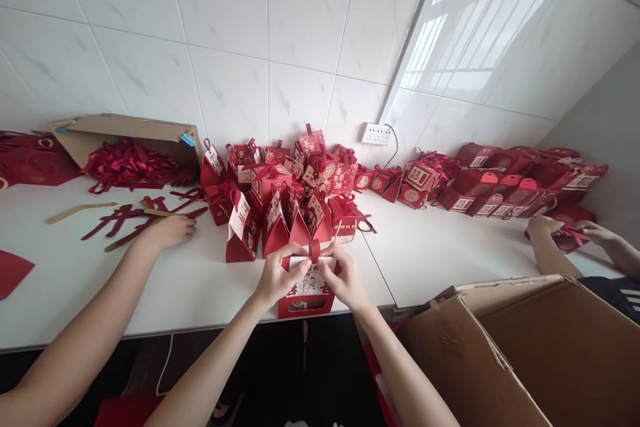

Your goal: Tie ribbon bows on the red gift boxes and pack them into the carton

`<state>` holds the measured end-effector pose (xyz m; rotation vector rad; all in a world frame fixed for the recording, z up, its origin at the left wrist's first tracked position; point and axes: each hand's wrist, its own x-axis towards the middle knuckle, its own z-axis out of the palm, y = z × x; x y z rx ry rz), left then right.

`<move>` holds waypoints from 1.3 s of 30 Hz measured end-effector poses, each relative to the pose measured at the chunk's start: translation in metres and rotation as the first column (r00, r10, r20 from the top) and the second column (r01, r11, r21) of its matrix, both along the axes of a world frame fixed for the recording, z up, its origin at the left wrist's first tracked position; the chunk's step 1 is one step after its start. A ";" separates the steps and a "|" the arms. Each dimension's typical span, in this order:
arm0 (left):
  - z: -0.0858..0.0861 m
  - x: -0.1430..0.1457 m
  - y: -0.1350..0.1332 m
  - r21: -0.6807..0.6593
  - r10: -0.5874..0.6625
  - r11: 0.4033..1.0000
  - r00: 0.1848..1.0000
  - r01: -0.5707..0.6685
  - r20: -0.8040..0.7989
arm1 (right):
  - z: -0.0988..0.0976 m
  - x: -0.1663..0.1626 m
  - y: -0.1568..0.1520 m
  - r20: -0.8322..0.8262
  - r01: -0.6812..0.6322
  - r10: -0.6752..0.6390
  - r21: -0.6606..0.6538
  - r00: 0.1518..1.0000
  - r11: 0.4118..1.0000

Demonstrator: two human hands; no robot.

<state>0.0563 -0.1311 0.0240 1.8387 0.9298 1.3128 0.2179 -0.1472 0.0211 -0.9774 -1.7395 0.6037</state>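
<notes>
Head view. Cardboard carton [525, 353] is sitting nearest the camera, lower right, flaps open, below the front edge of the white desk [440, 247].

Both forearms are reaching in from the bottom edge. Left hand [274, 278] and right hand [345, 281] are meeting over a red gift box [306, 297], which is standing upright at the desk's front edge, centre frame. Both hands are closed, the fingers of each pinching the ribbon [314, 250] at the top of the box, left hand on its left side, right hand on its right.

Just behind the box, a cluster of red boxes [280, 193] is standing crowded together, several with tags and ribbon handles.

To the left, a co-worker's hand [170, 230] is resting palm down on the desk, touching loose ribbon strips [125, 220]. Behind them, a brown cardboard tray [125, 130] is lying against the tiled wall, with a heap of red ribbons [130, 163] spilling out of it. A flat red sheet [13, 270] is lying at the far left edge.

To the right, a long row of red boxes [500, 187] is lining the wall. A wall socket [376, 133] is showing above the desk, with a cable running down from it. At the far right, a second co-worker's two hands [543, 225] are handling a red piece [570, 237]; the grip is too small to make out.
</notes>
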 end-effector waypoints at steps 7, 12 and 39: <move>-0.016 -0.010 -0.002 -0.094 -0.080 0.992 0.997 0.080 0.003 | -0.026 0.005 -0.013 -0.129 0.031 -0.041 -0.078 0.991 0.996; -0.053 -0.034 -0.015 -0.288 -0.152 0.952 0.976 0.103 -0.154 | -0.038 0.012 -0.023 -0.205 0.071 -0.131 -0.277 0.970 0.958; 0.067 0.179 -0.055 -0.278 -0.632 0.325 0.426 0.904 0.647 | 0.046 0.099 -0.199 -0.802 0.083 -0.595 -0.597 -0.052 0.798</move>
